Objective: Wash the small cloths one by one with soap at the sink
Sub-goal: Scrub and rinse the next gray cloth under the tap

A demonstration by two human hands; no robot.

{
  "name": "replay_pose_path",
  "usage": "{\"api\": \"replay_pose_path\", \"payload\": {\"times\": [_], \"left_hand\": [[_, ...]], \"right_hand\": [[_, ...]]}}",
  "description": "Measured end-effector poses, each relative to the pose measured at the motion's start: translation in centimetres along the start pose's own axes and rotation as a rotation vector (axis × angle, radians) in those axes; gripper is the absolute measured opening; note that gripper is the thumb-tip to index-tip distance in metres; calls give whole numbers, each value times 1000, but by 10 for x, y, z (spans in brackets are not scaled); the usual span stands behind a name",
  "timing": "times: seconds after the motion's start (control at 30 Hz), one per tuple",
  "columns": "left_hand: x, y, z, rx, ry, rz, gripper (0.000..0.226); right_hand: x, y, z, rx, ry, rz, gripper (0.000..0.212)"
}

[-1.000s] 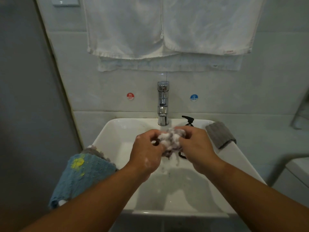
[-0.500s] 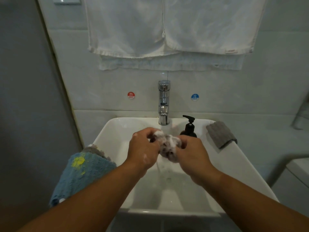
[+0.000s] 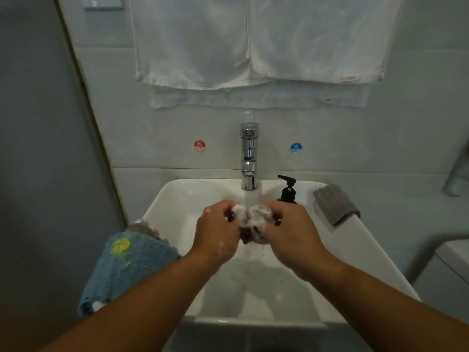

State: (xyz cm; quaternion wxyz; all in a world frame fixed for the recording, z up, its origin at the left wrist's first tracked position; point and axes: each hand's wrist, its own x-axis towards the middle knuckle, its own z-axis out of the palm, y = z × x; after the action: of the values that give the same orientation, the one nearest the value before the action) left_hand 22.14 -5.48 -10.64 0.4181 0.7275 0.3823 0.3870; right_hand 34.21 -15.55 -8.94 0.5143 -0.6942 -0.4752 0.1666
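Small cloth [image 3: 252, 222], bunched & sudsy, is over the sink [image 3: 162, 203] basin, directly under water [image 3: 251, 198] running from the tap [image 3: 249, 158]. Left hand [image 3: 218, 236] has fingers clamped on its left side, right hand [image 3: 291, 236] has fingers clamped on its right. Black pump bottle [image 3: 288, 191] stands at back rim, just right of tap. Grey cloth [image 3: 335, 203] lies on right rim. Blue cloth [image 3: 127, 265] w/ yellow patch hangs over left rim. White towels [image 3: 253, 41] hang on wall above.

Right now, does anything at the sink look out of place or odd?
Only the blue cloth, draped over the sink's left rim, stands out: it has a yellow blotch. Nothing looks spilled or damaged.
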Motion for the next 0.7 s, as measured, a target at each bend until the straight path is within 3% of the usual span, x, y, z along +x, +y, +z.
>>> {"api": "replay_pose_path", "payload": {"times": [0.17, 0.37, 0.53, 0.6, 0.7], "left_hand": [[-13, 4, 6, -65, -119, 11, 6], [1, 8, -2, 16, 35, 13, 14], [-15, 12, 4, 33, -119, 47, 8], [-15, 18, 4, 17, -156, 72, 12], [0, 16, -1, -22, -40, 36, 16]], "right_hand": [[14, 4, -8, -30, 79, 70, 23], [-2, 6, 4, 91, -9, 111, 10], [9, 6, -9, -6, 58, 114, 27], [9, 9, -9, 85, 49, 165, 19], [-1, 8, 1, 154, -25, 180, 7]]}}
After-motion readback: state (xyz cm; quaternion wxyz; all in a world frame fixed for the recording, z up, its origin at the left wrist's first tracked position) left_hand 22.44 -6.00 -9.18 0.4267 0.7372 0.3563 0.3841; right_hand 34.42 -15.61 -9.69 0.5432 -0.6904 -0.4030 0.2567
